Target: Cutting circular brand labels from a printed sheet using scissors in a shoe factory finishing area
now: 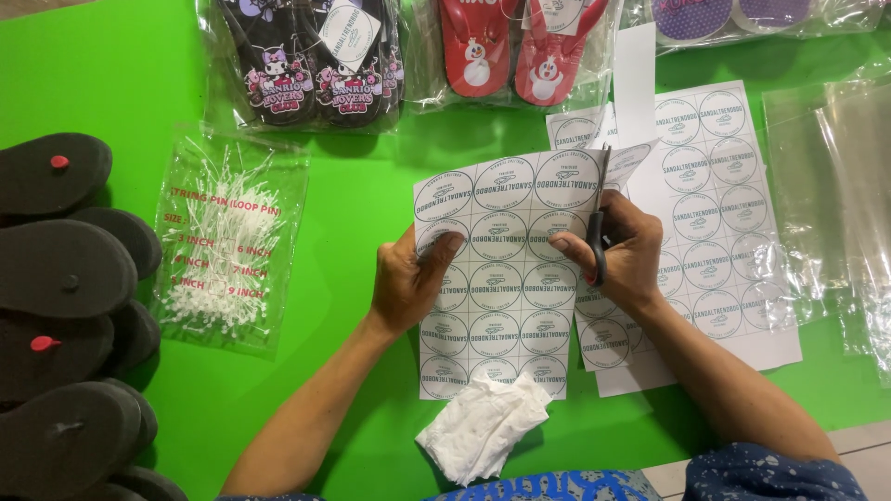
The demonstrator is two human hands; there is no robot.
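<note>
Fingers (pixel 444 249) of the left hand (pixel 408 283) pinch the white paper sheet of round printed stickers (pixel 501 278) at its left edge, holding it taut above the green table (pixel 353 213). The right hand (pixel 622 250) grips black-handled scissors (pixel 599 218), whose blades bite into the sheet's top edge.

Over a green desk (pixel 371 213), the left hand (pixel 408 283) grips a sheet of round stickers (pixel 501 278) while the right hand (pixel 626 250) works scissors (pixel 599 227) through its top edge; crumpled white tissue (pixel 483 427) lies below, black sandal soles (pixel 65 306) stacked left.
</note>
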